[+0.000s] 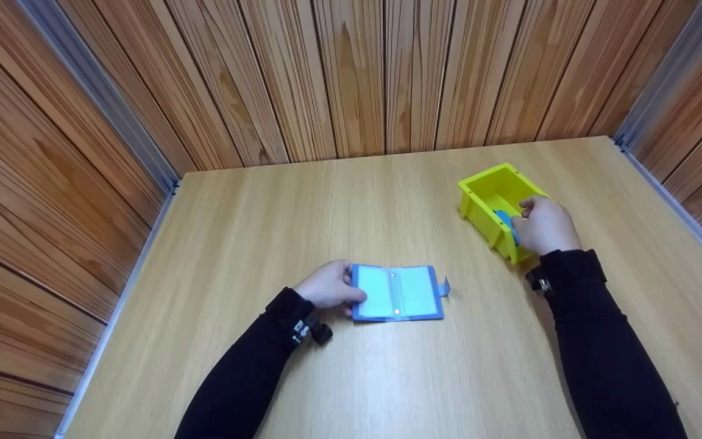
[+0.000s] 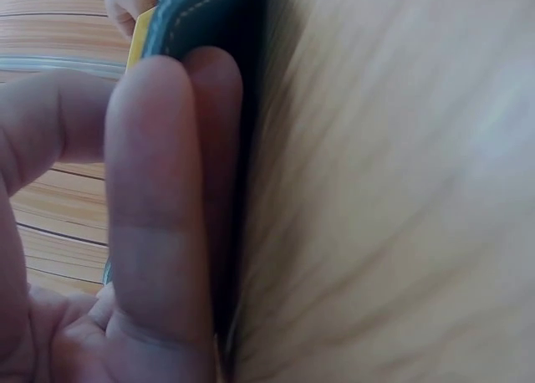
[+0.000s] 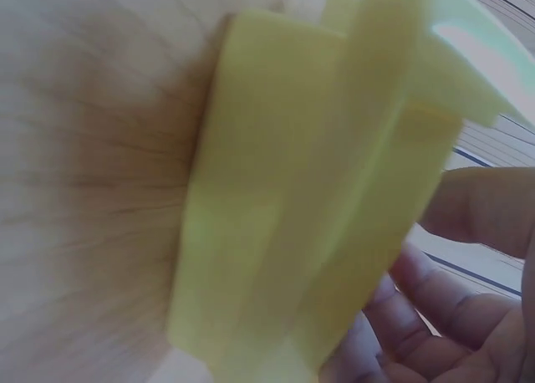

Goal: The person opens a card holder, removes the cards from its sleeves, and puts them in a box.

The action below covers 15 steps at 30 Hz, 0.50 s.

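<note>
An open blue card holder [image 1: 397, 292] with clear, pale sleeves lies on the table, its snap strap [image 1: 444, 287] sticking out at the right. My left hand [image 1: 333, 285] grips its left edge, thumb over the sleeve. In the left wrist view, fingers [image 2: 159, 191] run along the stitched dark cover [image 2: 205, 19]. My right hand [image 1: 546, 225] reaches over the near right rim of a yellow bin [image 1: 485, 216], close to a blue thing [image 1: 505, 221] inside. In the right wrist view the bin's wall [image 3: 251, 165] hides the fingertips, so I cannot tell what they hold.
The wooden table [image 1: 265, 219] has wood-plank panels [image 1: 351, 79] behind it and at both sides. Metal rails [image 1: 113, 305] run along the side edges. The bin stands at the back right, beyond the card holder.
</note>
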Each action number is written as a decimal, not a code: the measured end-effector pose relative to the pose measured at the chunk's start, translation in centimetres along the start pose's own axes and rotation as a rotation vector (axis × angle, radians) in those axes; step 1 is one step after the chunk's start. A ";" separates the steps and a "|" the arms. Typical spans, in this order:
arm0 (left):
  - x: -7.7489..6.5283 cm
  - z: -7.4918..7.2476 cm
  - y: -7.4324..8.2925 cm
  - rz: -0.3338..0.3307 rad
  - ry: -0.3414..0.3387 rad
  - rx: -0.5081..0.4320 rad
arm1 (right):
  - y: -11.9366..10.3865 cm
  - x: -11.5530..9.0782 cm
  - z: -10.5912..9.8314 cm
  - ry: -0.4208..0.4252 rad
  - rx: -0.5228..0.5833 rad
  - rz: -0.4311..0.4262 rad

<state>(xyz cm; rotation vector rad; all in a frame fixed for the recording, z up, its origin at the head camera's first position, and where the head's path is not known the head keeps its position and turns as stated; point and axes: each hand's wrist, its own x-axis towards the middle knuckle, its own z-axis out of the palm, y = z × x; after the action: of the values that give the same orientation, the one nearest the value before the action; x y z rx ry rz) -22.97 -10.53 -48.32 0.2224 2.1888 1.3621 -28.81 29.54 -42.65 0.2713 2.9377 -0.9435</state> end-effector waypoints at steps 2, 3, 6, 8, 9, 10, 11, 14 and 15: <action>0.0 0.0 0.0 0.009 0.001 0.006 | -0.3 -0.2 -0.3 0.022 0.000 -0.021; 0.0 0.0 0.0 0.011 0.002 0.008 | -0.6 -0.4 -0.5 0.035 0.001 -0.028; 0.0 0.0 0.0 0.015 0.001 0.006 | -1.6 -1.1 -1.0 0.083 0.023 -0.047; 0.0 0.0 0.0 0.012 -0.001 0.003 | -2.4 -1.7 -1.3 0.115 0.038 -0.068; 0.0 0.0 0.0 0.011 -0.002 0.004 | -2.8 -2.1 -1.4 0.127 0.047 -0.079; 0.0 0.0 0.0 0.011 -0.003 0.003 | -3.2 -2.4 -1.5 0.140 0.053 -0.095; 0.0 0.0 0.0 0.011 -0.003 0.006 | -3.6 -2.8 -1.6 0.155 0.063 -0.116; -0.1 0.0 0.0 0.012 -0.004 0.006 | -4.5 -3.8 -1.7 0.190 0.085 -0.182; -0.1 0.0 0.0 0.012 -0.004 0.005 | -4.8 -4.1 -1.7 0.198 0.089 -0.204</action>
<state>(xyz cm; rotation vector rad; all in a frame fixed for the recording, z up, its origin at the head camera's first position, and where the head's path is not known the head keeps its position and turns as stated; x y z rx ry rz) -22.92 -10.55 -48.31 0.2401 2.1910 1.3622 -25.59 26.04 -38.09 0.0721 3.1560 -1.1364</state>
